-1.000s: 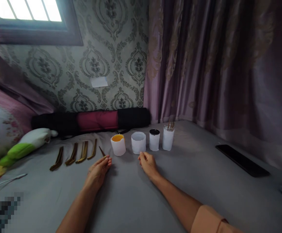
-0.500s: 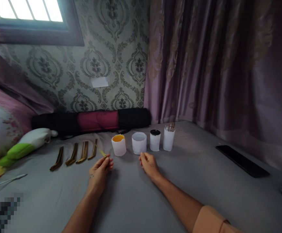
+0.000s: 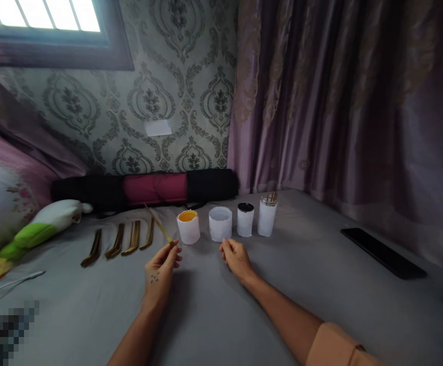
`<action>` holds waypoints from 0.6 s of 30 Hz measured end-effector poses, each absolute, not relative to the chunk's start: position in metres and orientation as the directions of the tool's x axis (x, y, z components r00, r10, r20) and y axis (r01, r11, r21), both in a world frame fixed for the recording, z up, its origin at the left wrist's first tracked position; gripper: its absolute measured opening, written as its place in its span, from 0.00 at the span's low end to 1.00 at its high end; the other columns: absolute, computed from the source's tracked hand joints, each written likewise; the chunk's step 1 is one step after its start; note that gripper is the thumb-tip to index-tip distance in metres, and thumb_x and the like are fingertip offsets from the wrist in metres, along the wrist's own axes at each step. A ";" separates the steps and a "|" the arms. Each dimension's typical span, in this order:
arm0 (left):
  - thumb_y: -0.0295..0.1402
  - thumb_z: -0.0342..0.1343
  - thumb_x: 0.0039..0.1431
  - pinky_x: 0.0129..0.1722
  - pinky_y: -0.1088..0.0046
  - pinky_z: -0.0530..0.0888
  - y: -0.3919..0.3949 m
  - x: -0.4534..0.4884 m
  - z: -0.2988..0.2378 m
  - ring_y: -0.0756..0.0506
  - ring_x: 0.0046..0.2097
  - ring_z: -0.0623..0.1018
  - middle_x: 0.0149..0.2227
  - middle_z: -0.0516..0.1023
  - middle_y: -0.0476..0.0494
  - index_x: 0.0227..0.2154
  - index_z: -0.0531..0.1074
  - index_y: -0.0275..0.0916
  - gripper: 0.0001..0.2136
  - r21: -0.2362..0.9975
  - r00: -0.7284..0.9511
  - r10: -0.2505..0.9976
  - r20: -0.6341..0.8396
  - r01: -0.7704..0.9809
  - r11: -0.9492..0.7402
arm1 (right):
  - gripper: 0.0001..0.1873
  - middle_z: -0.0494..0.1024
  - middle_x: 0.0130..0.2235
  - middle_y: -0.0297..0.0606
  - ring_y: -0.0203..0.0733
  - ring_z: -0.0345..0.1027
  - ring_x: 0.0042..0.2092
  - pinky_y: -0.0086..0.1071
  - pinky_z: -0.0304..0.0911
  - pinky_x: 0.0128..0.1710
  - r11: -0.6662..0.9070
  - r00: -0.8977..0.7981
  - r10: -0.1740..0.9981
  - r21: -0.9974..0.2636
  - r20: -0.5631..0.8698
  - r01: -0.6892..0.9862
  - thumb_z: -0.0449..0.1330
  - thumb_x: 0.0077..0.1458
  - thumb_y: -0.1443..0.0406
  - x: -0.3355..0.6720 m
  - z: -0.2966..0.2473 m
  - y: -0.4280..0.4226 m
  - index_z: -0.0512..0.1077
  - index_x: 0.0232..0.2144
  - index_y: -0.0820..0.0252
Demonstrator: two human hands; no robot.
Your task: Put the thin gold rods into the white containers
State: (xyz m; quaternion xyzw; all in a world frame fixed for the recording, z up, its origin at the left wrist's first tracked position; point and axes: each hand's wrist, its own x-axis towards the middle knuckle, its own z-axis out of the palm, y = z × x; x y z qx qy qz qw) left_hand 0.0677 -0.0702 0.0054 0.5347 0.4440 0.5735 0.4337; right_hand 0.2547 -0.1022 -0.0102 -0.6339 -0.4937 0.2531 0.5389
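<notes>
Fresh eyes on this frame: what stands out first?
A row of four white cups stands on the grey sheet, the leftmost cup filled with yellow. Just in front, the left hand pinches a thin stick tilted up-left, and the right hand rests on the sheet. Four stick bundles lie further left.

The grey bed point(image 3: 213, 325) lies bare from four round to eight o'clock of its middle. At twelve a close row of white cups point(image 3: 220, 223) blocks the way, with stick bundles point(image 3: 118, 240) at ten and a phone point(image 3: 383, 252) at three.
</notes>
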 end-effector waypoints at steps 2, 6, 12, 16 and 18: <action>0.41 0.54 0.46 0.25 0.76 0.68 -0.071 0.068 0.005 0.51 0.28 0.71 0.31 0.73 0.44 0.40 0.71 0.34 0.20 0.965 -0.042 0.964 0.261 0.033 -0.260 | 0.21 0.64 0.17 0.30 0.30 0.56 0.18 0.24 0.50 0.18 0.078 0.378 0.901 -0.935 0.214 0.345 0.44 0.53 0.54 0.255 -0.012 -0.102 0.65 0.20 0.62; 0.41 0.52 0.48 0.25 0.76 0.68 -0.073 0.070 0.003 0.50 0.29 0.71 0.31 0.73 0.44 0.40 0.71 0.35 0.19 0.943 -0.006 0.951 0.308 0.134 -0.305 | 0.21 0.64 0.17 0.30 0.29 0.56 0.17 0.24 0.49 0.17 0.087 0.373 0.904 -0.944 0.210 0.319 0.45 0.52 0.53 0.256 -0.013 -0.102 0.66 0.21 0.62; 0.39 0.48 0.52 0.29 0.75 0.68 -0.077 0.073 0.002 0.49 0.32 0.72 0.33 0.73 0.44 0.38 0.72 0.37 0.15 0.814 0.097 0.865 0.492 0.301 -0.496 | 0.20 0.63 0.18 0.29 0.28 0.54 0.16 0.24 0.50 0.16 0.104 0.355 0.915 -0.963 0.191 0.250 0.46 0.51 0.52 0.255 -0.012 -0.104 0.67 0.24 0.62; 0.36 0.46 0.55 0.30 0.77 0.67 -0.079 0.075 0.005 0.50 0.32 0.71 0.33 0.73 0.45 0.40 0.71 0.39 0.13 0.712 0.175 0.803 0.569 0.384 -0.588 | 0.20 0.63 0.19 0.30 0.29 0.55 0.17 0.23 0.49 0.15 0.118 0.332 0.924 -0.968 0.188 0.222 0.48 0.50 0.51 0.254 -0.009 -0.106 0.68 0.25 0.62; 0.34 0.45 0.56 0.30 0.77 0.67 -0.079 0.075 0.004 0.51 0.33 0.71 0.34 0.73 0.45 0.40 0.71 0.40 0.13 0.685 0.195 0.789 0.582 0.405 -0.605 | 0.20 0.64 0.19 0.30 0.29 0.56 0.18 0.23 0.49 0.14 0.122 0.321 0.929 -0.969 0.187 0.213 0.48 0.50 0.51 0.253 -0.007 -0.106 0.68 0.25 0.62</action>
